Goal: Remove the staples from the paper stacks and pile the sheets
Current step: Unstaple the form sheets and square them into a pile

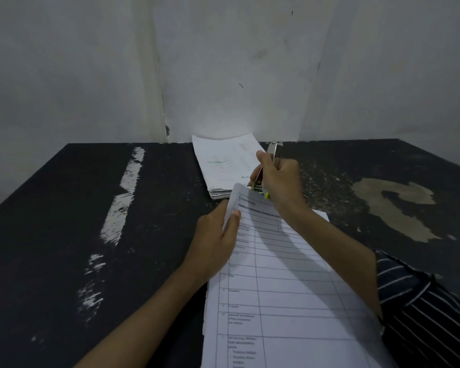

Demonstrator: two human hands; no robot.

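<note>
Left hand (215, 236) pinches stapled form (284, 288) — right hand (279, 179) grips stapler (263, 179) at its corner.

Painted bench (64, 235): dark, matt, rough top, with glossy pale streaks left of the left hand (213, 240) and a dull tan patch worn bare right of the right hand (279, 179). Held printed sheets (290, 288): smooth, matt white paper. Beyond the hands, paper pile (223, 166): matt, uneven edges. Gripped staple tool (272, 150): bright metal, yellow-green plastic tip. Right sleeve (422, 301): striped cloth. Rear wall (223, 62): matt, stained.

Two hands (215, 243) (279, 179), two paper stacks (223, 166) (290, 301), one stapler (274, 151), one table (64, 235).
</note>
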